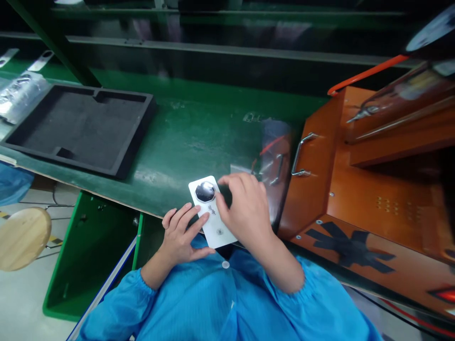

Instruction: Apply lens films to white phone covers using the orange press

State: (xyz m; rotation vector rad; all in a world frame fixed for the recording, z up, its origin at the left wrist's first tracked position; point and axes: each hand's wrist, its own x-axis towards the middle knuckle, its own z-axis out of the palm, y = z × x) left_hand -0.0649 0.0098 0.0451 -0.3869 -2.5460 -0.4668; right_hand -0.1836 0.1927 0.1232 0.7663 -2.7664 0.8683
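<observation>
A white rectangular panel (pixel 215 232) with rounded corners lies tilted at the bench's front edge, close to my body. Near its top it carries a dark, shiny octagonal piece (pixel 205 192), with small dark print below. My left hand (pixel 180 234) grips the panel's left side, fingertips on its face and thumb along its lower edge. Over the panel's right side, my right hand (pixel 245 203) is bent, with thumb and index fingertips close together beside the octagonal piece. The thumb tip reaches that piece's right edge. Whatever may be between those two fingertips is too small to make out.
A black foam tray (pixel 88 128) sits on the green bench (pixel 177 137) at left, beside plastic-wrapped parts (pixel 23 94). An orange machine (pixel 316 156) with a metal handle stands right. Below left are a green bin (pixel 95 255) and a wooden stool (pixel 24 239).
</observation>
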